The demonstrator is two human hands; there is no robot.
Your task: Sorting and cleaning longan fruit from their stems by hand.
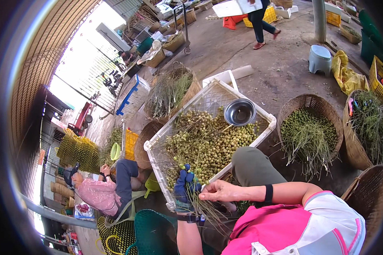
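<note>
Over the tray's point(148, 145) near corner, gloved left hand point(185, 185) clutches fruit stems point(206, 207), right hand point(219, 191) pinches them too: picking over, seemingly; next calls for a steady pull.

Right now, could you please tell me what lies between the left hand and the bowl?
The head view shows fruit and thin stems between the left hand and the bowl.

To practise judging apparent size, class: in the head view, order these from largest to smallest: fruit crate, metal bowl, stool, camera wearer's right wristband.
1. Crate
2. Bowl and stool: too alike to rank; the stool stands farther away
3. Wristband
</note>
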